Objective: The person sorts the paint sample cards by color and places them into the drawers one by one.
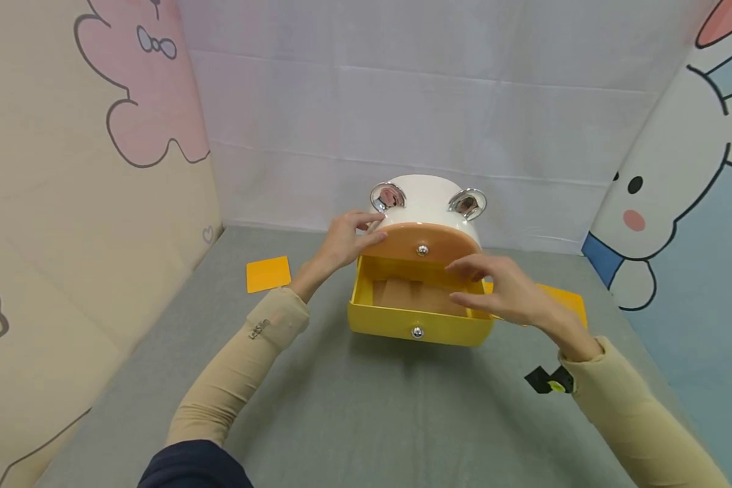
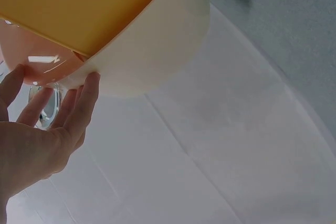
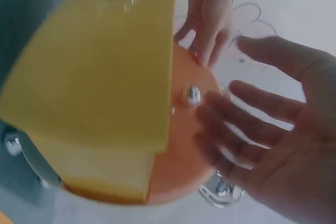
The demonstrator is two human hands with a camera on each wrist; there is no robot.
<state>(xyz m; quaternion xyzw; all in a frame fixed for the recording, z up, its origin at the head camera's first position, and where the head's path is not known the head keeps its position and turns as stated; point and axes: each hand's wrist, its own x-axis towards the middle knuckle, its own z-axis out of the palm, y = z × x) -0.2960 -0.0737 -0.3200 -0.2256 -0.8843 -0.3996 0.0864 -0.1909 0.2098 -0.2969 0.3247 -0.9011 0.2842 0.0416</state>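
A small white drawer cabinet (image 1: 425,192) with two chrome ear-like rings stands at the back of the table. Its orange upper drawer front (image 1: 396,238) is closed. The yellow lower drawer (image 1: 387,321) is pulled out, showing a brown bottom inside. My left hand (image 1: 343,242) rests against the cabinet's upper left edge, fingers fairly straight along the white side and thumb by the orange front. My right hand (image 1: 505,288) hovers at the yellow drawer's right side, fingers spread and holding nothing. In the right wrist view, a chrome knob (image 3: 190,95) sits just beyond its fingertips.
A yellow-orange square card (image 1: 268,274) lies on the grey tabletop (image 1: 372,407) left of the cabinet. Another yellow-orange flat piece (image 1: 566,303) lies at right, partly behind my right hand. Printed cloth hangs at both sides, with a white sheet (image 1: 415,115) behind.
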